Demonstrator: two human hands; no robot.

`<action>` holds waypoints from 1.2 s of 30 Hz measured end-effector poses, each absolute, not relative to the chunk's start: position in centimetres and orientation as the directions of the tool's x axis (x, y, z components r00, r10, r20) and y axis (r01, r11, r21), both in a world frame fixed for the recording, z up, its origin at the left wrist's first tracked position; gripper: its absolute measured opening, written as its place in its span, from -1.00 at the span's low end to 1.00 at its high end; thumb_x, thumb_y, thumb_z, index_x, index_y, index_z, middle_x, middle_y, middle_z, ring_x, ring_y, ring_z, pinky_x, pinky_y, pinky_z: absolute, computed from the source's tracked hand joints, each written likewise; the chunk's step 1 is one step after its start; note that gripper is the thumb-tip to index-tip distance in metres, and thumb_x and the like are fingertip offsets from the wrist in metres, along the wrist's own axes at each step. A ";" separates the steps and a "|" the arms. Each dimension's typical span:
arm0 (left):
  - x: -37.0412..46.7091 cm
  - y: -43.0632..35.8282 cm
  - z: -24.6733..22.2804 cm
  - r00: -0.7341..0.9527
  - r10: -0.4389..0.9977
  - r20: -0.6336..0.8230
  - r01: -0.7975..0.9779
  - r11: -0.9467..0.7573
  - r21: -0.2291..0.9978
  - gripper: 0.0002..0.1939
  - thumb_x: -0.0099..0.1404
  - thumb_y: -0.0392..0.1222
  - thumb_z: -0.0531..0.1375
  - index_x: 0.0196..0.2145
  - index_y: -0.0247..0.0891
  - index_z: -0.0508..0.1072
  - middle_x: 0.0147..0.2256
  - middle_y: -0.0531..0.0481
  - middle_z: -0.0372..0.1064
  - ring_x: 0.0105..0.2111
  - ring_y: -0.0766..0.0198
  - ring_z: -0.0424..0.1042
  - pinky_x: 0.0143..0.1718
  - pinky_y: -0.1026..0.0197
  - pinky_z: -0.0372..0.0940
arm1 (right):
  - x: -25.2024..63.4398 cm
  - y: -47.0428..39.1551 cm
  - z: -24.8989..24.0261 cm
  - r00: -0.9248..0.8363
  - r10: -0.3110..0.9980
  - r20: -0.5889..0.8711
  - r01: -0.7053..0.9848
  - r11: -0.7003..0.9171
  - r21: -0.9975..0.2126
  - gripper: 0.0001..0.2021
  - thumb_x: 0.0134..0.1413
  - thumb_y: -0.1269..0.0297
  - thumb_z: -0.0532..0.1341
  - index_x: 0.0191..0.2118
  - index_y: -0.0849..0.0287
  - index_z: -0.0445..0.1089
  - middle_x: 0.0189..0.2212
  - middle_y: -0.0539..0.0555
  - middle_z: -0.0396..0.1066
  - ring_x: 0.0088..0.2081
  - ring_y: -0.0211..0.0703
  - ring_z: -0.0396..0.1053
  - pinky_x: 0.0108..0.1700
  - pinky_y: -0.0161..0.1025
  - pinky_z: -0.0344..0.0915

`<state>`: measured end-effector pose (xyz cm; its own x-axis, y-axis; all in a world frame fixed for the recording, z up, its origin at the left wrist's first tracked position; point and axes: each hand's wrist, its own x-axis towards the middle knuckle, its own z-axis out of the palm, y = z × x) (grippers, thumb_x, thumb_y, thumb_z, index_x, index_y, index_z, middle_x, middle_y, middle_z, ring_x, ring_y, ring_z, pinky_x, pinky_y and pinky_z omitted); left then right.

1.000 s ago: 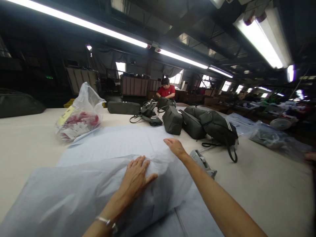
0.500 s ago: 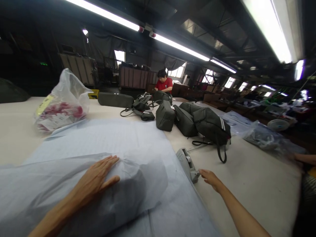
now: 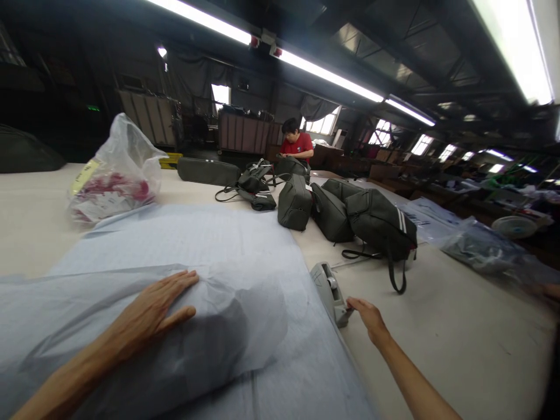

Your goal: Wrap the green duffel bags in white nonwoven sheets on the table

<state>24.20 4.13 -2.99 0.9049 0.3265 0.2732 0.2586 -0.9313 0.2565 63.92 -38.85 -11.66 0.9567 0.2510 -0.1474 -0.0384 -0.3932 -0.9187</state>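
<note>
My left hand (image 3: pixel 154 310) lies flat, fingers stretched, on a translucent plastic bag (image 3: pixel 219 332) with a bulky dark shape inside. The bag rests on pale bluish sheeting (image 3: pixel 301 356). To its right stands a grey tape dispenser (image 3: pixel 326 287) with a white roll hub. My right hand (image 3: pixel 367 316) has its thumb and finger pinched together at the dispenser's near end. Whatever is between those fingertips is too small to make out.
Several black bags (image 3: pixel 376 221) with straps stand across the table (image 3: pixel 437 326). A clear bag of red items (image 3: pixel 116 195) sits at the left. A person in a red shirt (image 3: pixel 300 144) works at the far side. More plastic-wrapped goods (image 3: pixel 485 245) lie at the right.
My left hand has shifted slightly left and down in view, still flat on the plastic bag. My right hand stays at the dispenser's near end. The view has turned a little.
</note>
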 end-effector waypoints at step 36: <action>24.1 0.0 1.4 0.922 0.381 0.064 0.322 -0.848 0.420 -0.24 0.26 0.35 0.06 0.23 -0.21 0.25 0.29 -0.22 0.09 0.28 -0.14 0.08 0.28 -0.28 0.00 | 48.7 -0.1 8.0 -0.408 0.735 -0.542 0.584 -0.246 -0.773 -0.63 -0.21 0.02 0.44 -0.42 0.25 0.48 -0.58 -0.08 0.35 -0.52 -0.37 0.22 -0.44 -0.37 0.16</action>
